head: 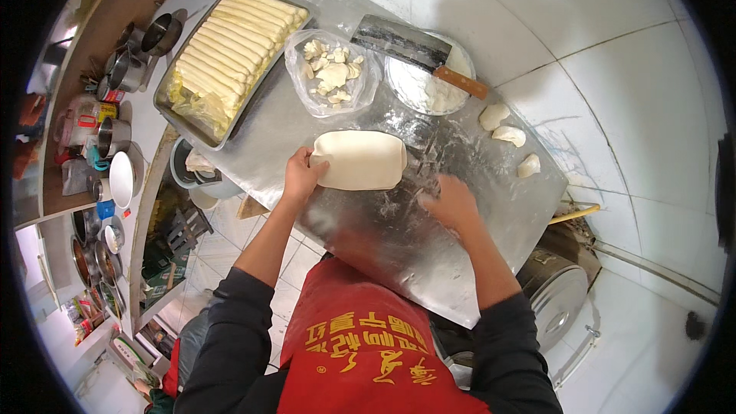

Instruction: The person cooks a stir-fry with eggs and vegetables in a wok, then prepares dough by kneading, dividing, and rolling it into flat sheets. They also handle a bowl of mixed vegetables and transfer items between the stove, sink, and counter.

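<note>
A flat, rounded rectangle of rolled dough lies on the metal worktop. My left hand grips its left end, thumb on top. Right of the dough, my right hand is blurred over the floured metal and does not touch the sheet; its fingers look curled, and whether they hold anything is unclear. Beyond the dough, a clear plastic bag holds dough scraps. A cleaver with a wooden handle rests across a bowl of flour.
A metal tray of dough strips stands at the back left. Several dough pieces lie near the tiled wall at right. Pots and a white bowl line the left shelf. A lidded pot stands below the worktop's right edge.
</note>
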`<state>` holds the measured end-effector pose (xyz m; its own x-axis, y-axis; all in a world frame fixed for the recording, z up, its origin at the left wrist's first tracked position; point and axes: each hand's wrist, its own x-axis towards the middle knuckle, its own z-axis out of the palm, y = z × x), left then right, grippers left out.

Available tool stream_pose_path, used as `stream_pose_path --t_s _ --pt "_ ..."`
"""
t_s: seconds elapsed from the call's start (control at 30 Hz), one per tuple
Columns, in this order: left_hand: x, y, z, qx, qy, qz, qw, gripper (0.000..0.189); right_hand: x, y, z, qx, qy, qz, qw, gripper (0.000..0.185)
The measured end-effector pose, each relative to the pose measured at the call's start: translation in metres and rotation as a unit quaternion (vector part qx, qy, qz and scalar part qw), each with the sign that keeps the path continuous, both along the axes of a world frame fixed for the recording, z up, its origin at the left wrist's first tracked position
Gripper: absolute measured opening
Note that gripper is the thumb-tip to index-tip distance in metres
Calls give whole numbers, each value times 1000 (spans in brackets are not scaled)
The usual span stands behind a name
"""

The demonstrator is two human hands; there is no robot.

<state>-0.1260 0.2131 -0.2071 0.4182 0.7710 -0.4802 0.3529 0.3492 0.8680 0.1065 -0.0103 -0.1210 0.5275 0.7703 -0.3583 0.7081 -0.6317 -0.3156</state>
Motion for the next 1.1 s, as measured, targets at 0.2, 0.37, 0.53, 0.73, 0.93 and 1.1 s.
stream_pose_path --t_s 0.2,0.37,0.53,0.73,0.93,1.1 --pt "0 -13 16 307 36 -196 931 21 29 17 -8 238 -33 -45 970 29" --pt "25 -86 34 455 -11 -317 832 21 65 142 -17 167 -137 4 976 23" --pt "36 -121 29 438 -28 -323 838 22 90 156 -51 278 -147 54 948 19" --pt "44 -108 39 316 5 -242 917 20 28 118 -41 278 -52 -14 959 20" --pt "16 -32 -25 64 -59 101 991 15 36 63 -37 494 285 -368 735 19" --pt "4 -18 7 154 76 32 985 33 -4 77 -34 341 168 -238 894 32"
